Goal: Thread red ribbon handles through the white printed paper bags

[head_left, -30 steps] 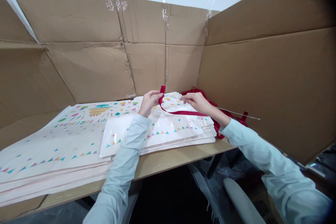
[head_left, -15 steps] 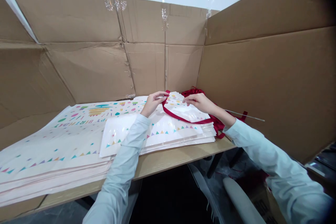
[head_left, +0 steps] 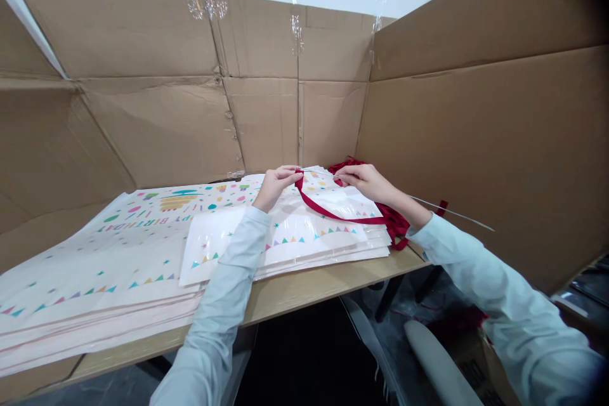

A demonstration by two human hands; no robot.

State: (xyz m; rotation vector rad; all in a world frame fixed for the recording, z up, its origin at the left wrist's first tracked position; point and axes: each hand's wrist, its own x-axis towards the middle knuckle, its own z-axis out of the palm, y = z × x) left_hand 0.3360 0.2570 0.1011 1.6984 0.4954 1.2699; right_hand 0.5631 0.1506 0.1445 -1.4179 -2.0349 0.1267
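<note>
While flattened brown cardboard sheets wall in the pale wooden counter, there's a big stack of white confetti-print paper bags reading "…PY BIRTHDAY" upside down. On top, left hand and right hand, just apart, pinch a thin metal wire, with a dark red ribbon looped at the left fingertips.

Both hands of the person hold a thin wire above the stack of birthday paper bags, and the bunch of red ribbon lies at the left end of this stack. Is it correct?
Not quite: the bunch of red ribbon lies at the right end of the stack of birthday paper bags, not the left, as the head view shows. The left hand and right hand do hold the thin wire above the stack.
</note>
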